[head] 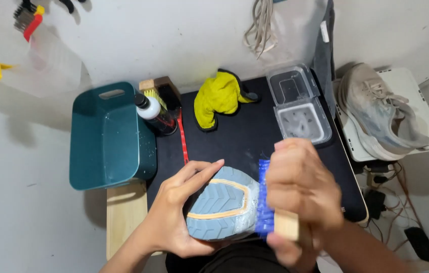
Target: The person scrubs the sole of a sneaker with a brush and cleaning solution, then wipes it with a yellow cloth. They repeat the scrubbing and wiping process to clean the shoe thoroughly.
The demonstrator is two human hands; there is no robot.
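Left hand (174, 212): grasps a shoe (222, 205), sole up, fingers wrapped along its near side, over a black mat (244, 136).
Right hand (303, 194): clenched around a wooden-handled brush (275, 212); blue bristles touch the sole's edge.
Beyond the left hand: teal tub (106, 139), bottle (154, 114) beside it, second brush (164, 93).
Beyond both hands: yellow cloth (217, 98).
Beyond the right hand: clear plastic container (299, 106).
Far side of the right hand: second shoe (381, 114) on a white tray (426, 108).
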